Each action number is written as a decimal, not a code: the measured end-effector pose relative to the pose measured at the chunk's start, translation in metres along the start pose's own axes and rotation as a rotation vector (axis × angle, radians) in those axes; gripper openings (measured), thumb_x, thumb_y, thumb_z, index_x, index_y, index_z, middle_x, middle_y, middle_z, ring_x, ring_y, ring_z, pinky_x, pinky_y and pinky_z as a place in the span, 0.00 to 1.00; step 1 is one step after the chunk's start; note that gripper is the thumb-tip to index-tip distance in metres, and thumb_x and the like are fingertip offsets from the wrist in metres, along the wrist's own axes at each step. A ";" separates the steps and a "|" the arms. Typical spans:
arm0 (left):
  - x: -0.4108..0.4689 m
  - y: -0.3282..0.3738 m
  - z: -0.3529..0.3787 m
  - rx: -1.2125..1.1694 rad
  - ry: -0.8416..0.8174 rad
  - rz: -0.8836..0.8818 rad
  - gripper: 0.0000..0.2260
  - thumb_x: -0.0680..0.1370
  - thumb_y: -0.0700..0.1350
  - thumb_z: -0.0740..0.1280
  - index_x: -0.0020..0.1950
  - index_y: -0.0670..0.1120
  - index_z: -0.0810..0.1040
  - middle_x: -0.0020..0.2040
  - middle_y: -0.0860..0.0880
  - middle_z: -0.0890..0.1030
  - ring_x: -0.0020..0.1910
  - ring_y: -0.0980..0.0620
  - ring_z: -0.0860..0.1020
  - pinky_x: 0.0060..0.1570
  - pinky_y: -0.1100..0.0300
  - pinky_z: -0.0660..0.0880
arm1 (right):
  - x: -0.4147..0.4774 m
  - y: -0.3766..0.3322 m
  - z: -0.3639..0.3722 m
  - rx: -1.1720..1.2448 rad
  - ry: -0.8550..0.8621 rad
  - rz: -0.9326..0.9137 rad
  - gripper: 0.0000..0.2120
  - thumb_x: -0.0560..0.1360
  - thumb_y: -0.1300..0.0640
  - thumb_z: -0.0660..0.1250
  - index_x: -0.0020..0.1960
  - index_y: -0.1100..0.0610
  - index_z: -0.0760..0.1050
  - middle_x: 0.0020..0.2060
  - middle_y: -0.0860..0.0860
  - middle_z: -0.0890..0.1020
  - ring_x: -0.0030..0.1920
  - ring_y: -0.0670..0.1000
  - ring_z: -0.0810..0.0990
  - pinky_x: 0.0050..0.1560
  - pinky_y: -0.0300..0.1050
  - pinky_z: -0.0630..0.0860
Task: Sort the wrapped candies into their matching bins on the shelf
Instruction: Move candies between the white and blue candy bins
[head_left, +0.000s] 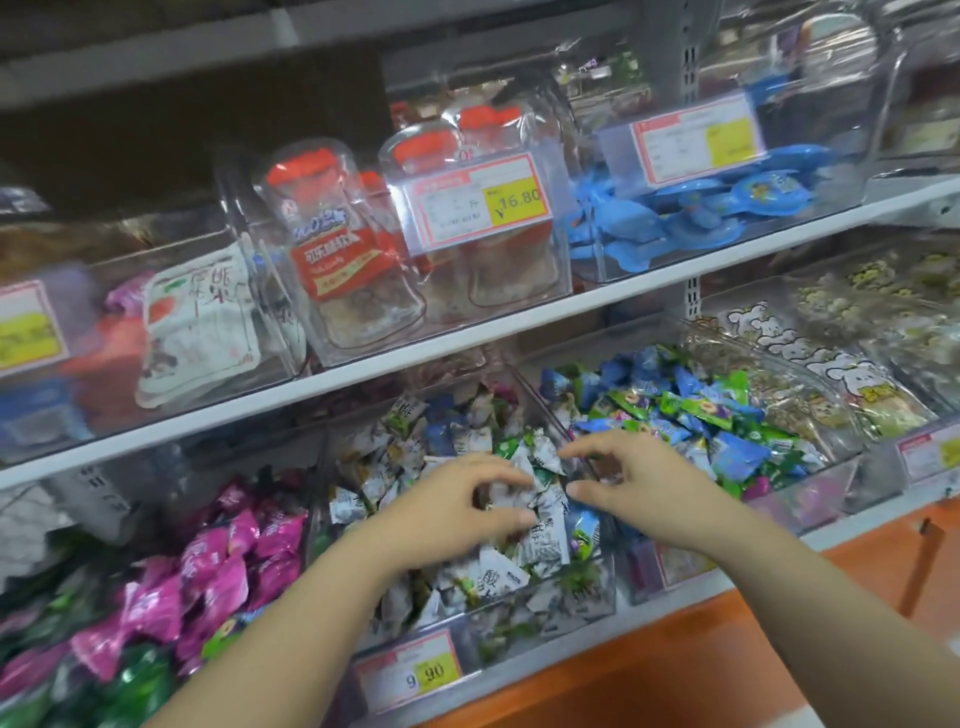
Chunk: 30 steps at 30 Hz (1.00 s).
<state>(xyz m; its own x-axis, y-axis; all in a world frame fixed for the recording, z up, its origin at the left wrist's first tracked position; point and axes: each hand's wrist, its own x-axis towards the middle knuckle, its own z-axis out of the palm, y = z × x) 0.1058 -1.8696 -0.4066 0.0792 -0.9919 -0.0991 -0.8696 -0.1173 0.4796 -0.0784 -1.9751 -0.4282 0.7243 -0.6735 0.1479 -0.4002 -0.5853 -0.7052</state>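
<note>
Left hand (462, 512) pinches white candies (543, 501), right hand (641, 486) hovers loosely curled, over clear shelf bin (597, 605).

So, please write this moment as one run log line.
left hand: fingers curled over white candies, grip unclear | right hand: open, over same bin

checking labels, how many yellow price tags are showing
5: left-edge tag, 16.80 tag and right tag up top; 9.90 tag and far-right tag below. Others may be hidden.
</note>
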 end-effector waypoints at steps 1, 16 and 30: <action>-0.003 -0.001 0.002 0.046 -0.063 -0.005 0.22 0.74 0.61 0.67 0.67 0.61 0.72 0.72 0.60 0.61 0.71 0.60 0.61 0.67 0.62 0.59 | -0.001 -0.002 0.001 -0.024 -0.005 -0.012 0.18 0.75 0.50 0.68 0.64 0.46 0.73 0.65 0.47 0.73 0.61 0.46 0.72 0.61 0.42 0.70; -0.037 -0.037 0.001 0.398 0.005 -0.202 0.17 0.78 0.62 0.59 0.67 0.66 0.68 0.77 0.59 0.49 0.74 0.52 0.60 0.74 0.41 0.43 | -0.011 -0.010 -0.001 -0.382 -0.139 -0.006 0.09 0.75 0.52 0.69 0.55 0.48 0.79 0.72 0.49 0.62 0.64 0.49 0.72 0.61 0.50 0.72; -0.027 -0.042 -0.001 0.291 0.084 -0.148 0.20 0.78 0.58 0.62 0.70 0.59 0.68 0.70 0.62 0.66 0.67 0.58 0.66 0.72 0.44 0.56 | 0.004 0.011 -0.017 -0.071 0.642 0.045 0.10 0.75 0.55 0.69 0.55 0.55 0.80 0.39 0.49 0.73 0.35 0.48 0.71 0.39 0.44 0.67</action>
<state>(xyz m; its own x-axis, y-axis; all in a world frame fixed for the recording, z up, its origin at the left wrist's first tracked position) 0.1405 -1.8382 -0.4234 0.2443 -0.9671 -0.0713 -0.9475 -0.2537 0.1947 -0.0892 -1.9921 -0.4237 0.2350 -0.8213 0.5198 -0.4743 -0.5637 -0.6763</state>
